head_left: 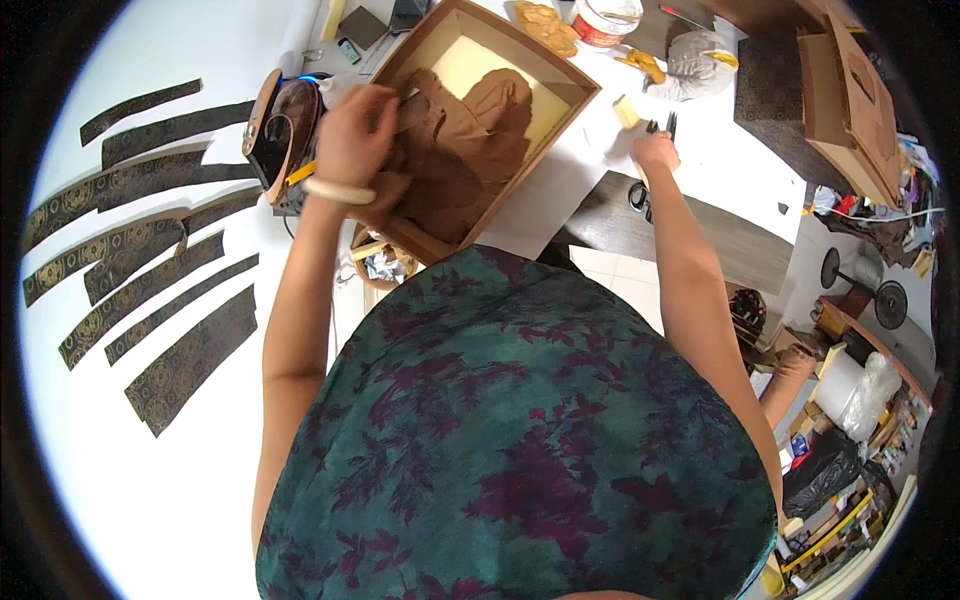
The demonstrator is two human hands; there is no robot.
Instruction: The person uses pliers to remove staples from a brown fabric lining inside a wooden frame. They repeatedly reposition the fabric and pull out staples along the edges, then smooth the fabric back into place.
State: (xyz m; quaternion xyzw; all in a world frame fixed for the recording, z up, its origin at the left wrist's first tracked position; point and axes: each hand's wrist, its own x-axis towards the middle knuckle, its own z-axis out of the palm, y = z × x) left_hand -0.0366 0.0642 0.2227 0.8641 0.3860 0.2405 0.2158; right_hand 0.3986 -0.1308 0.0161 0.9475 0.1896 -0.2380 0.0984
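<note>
My left hand (pixel 357 135), fingers curled, is over the left side of a cardboard box (pixel 540 140) beside brown crumpled material (pixel 465 150); what its fingers hold is unclear. A pale band circles that wrist. Cream foam (pixel 460 60) lines the box. Just left of the box sits a dark, glossy appliance (pixel 290 120) with a yellow strip near my wrist. Outside the box's right side, my right hand (pixel 656 150) is closed on a dark two-pronged tool (pixel 671 128). Near it lie a small cream block (pixel 626 113) and, below, black scissors (pixel 637 198).
Patterned dark strips (pixel 170 240) spread over the white surface at left. At the back are a white tub (pixel 605 25), ochre crumpled pieces (pixel 540 28) and grey cloth (pixel 700 70). A cardboard box (pixel 840 110) stands right, above fans (pixel 890 305) and cluttered shelves.
</note>
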